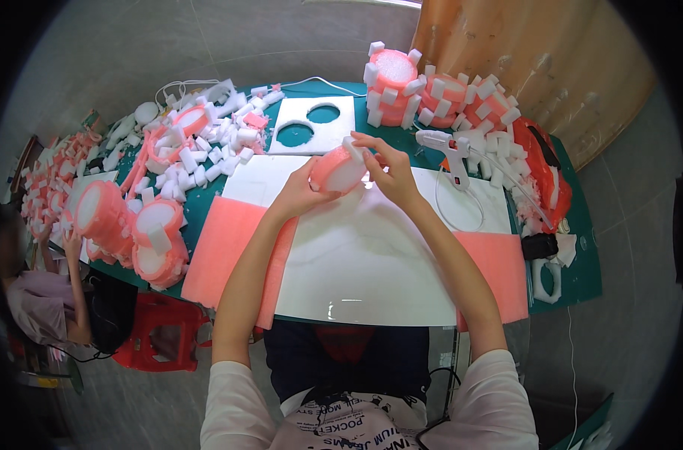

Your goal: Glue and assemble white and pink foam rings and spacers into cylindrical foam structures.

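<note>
both forearms rise from the lower part of the frame, out of white sleeves, and lean inward to meet above the centre. the left hand [302, 192] is wrapped around the left side of a pink-rimmed foam round [340, 174], thumb and fingers clasping its edge. the right hand [392, 174] comes in from the right with bent fingers, the fingertips at a small white foam block [352, 149] on the round's upper right edge; whether they pinch the block or only press it, i cannot tell. the hands are near each other but apart, with the round tilted between them over a glossy white board [364, 262].

pink rings serve as holders here: at the left of the frame, a pink cylinder [101, 210] has a white disc set within its rim, and in the upper right a stacked pink cylinder [395, 71] has a white top inside its rim and white blocks around its side. a red bag [559, 196] slumps at the right of the desk [582, 259]; its contents are unclear. a white glue gun [452, 154] lies right of the hands, and loose white foam pieces [188, 159] are heaped in the upper left.
</note>
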Demonstrator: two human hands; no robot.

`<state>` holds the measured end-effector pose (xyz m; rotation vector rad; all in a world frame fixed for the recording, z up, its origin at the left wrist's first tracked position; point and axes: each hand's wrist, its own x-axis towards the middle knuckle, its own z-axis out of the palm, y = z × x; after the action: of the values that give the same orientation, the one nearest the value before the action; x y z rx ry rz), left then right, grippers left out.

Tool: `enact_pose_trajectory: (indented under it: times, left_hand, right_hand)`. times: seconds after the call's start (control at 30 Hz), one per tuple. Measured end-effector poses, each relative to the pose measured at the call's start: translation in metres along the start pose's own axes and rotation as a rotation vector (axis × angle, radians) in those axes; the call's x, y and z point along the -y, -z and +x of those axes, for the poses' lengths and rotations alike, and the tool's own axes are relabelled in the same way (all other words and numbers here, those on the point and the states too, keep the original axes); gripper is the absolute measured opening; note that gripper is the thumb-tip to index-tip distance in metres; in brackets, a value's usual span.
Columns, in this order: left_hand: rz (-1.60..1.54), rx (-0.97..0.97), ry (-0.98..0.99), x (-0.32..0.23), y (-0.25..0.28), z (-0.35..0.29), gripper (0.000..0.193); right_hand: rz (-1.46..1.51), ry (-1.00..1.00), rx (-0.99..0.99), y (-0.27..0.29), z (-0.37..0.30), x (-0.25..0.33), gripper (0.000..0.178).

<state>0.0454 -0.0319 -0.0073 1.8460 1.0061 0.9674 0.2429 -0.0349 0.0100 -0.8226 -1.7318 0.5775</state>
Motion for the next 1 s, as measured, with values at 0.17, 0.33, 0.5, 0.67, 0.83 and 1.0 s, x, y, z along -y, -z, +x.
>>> enact_pose_trajectory:
  times: [0.17, 0.33, 0.5, 0.67, 0.83, 1.0]
  left_hand:
    - [0.035, 0.029, 0.039, -0.005, -0.001, -0.001, 0.055]
    - [0.023, -0.023, 0.045, 0.002, 0.002, 0.001, 0.049]
    - [-0.198, -0.205, -0.146, 0.029, 0.012, 0.011, 0.042]
    - [-0.377, -0.338, -0.176, 0.004, 0.02, 0.006, 0.048]
    - [-0.29, -0.489, -0.248, 0.003, 0.024, 0.004, 0.046]
    - [-0.168, -0.53, -0.246, 0.0, 0.024, 0.0, 0.038]
  right_hand:
    - [-0.136, -0.032, 0.096, 0.018, 0.007, 0.006, 0.018]
    - [-0.274, -0.086, 0.129, 0.027, 0.014, 0.021, 0.018]
    - [-0.519, -0.067, 0.214, 0.057, 0.02, 0.028, 0.019]
    - [-0.454, -0.208, 0.142, 0.099, 0.022, 0.04, 0.02]
    - [-0.566, -0.445, 0.257, 0.13, 0.018, 0.057, 0.024]
    - [-0.888, -0.875, 0.28, 0.136, 0.014, 0.051, 0.03]
